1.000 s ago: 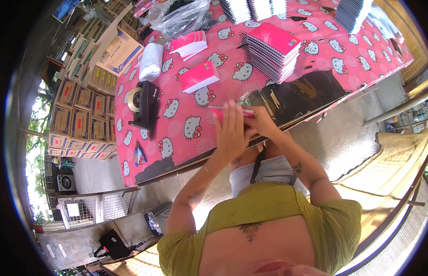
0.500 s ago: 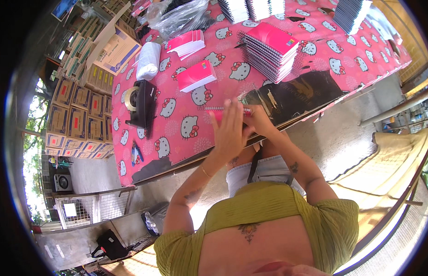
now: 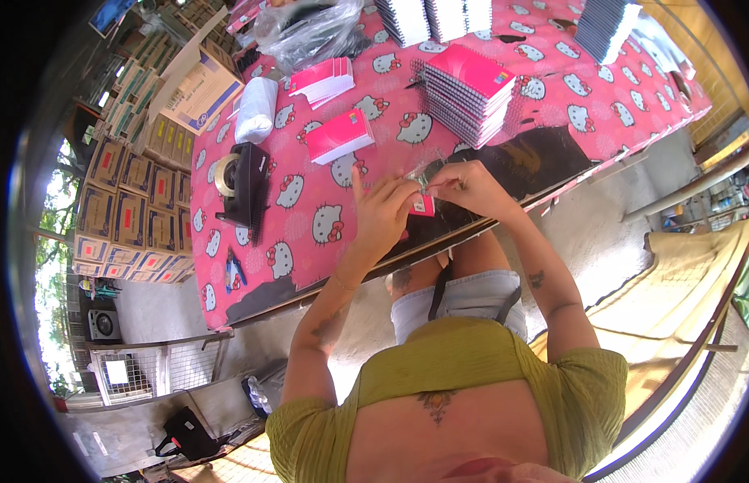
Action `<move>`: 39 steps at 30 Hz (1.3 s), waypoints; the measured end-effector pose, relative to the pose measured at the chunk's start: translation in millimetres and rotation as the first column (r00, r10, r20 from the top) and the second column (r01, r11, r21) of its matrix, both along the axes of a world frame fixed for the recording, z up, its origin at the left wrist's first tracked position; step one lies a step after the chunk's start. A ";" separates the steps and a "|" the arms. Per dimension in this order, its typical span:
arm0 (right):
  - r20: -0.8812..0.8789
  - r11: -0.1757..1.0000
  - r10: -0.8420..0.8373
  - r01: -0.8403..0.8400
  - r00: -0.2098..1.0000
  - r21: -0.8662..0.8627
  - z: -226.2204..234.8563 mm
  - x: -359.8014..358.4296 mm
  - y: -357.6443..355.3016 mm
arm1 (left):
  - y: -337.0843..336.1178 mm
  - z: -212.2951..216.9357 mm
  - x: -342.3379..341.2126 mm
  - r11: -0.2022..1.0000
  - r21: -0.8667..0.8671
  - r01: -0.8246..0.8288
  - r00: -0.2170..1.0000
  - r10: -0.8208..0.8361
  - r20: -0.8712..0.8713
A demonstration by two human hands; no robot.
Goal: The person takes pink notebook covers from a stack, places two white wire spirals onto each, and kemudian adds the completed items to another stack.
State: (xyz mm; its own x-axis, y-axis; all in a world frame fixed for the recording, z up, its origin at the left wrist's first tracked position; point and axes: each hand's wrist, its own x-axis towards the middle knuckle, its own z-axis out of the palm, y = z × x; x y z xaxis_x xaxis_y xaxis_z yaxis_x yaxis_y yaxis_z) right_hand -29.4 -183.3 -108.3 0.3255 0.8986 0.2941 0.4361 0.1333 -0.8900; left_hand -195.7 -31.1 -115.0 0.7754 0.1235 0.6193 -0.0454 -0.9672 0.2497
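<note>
A small pink notebook (image 3: 423,206) lies at the table's near edge, mostly covered by my left hand (image 3: 384,211). The fingers of that hand hold it from above, thumb sticking out to the side. My right hand (image 3: 471,189) is at the notebook's right end, thumb and fingertips pinched together by its top edge. What sits in that pinch is too small to make out. Beyond my hands are a pink notepad block (image 3: 340,137), a fanned pile of pink-covered pads (image 3: 323,81) and a tall stack of spiral-bound pink notebooks (image 3: 468,92).
A black tape dispenser (image 3: 247,187) and blue-handled pliers (image 3: 234,271) lie on the left of the pink patterned table (image 3: 298,233). Behind are a white roll (image 3: 256,110), clear plastic bags (image 3: 310,36) and spiral-bound stacks (image 3: 606,30). Cartons (image 3: 121,213) are piled at left.
My right hand has moved slightly right and up from the notebook into a pinch at its end. My left hand has shifted a little left, fingers bent over the notebook.
</note>
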 end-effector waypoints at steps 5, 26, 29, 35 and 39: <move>0.134 0.992 0.050 -0.064 0.990 0.105 0.5 0.9 4.3 | 2.1 6.3 0.4 0.998 -0.042 0.041 0.999 -0.041 -0.017; 0.010 0.933 -0.360 0.360 0.933 0.027 142.1 144.7 -5.4 | 45.7 137.6 201.2 0.911 -0.366 0.190 0.967 -0.110 0.229; 0.357 0.855 -0.453 0.511 0.817 -0.085 95.2 181.2 -7.4 | 35.9 100.9 232.2 0.978 -0.208 -0.021 0.998 0.008 -0.060; 0.608 0.724 -0.666 0.568 0.431 0.391 79.8 119.4 7.5 | 67.1 83.6 166.6 0.953 -0.299 -0.053 0.880 0.186 0.437; 0.723 0.784 -0.597 0.446 0.348 0.432 66.5 83.0 14.5 | 99.3 47.8 72.4 0.981 -0.141 -0.135 0.964 0.163 0.208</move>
State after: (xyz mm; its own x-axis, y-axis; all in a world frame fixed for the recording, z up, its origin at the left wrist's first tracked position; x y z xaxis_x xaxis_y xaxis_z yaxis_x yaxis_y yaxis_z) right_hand 53.7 -168.8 -41.8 0.2712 0.5607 0.7823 0.9451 -0.3089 -0.1063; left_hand -123.3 68.2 -67.2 0.5903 0.3140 0.7436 0.0302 -0.9292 0.3684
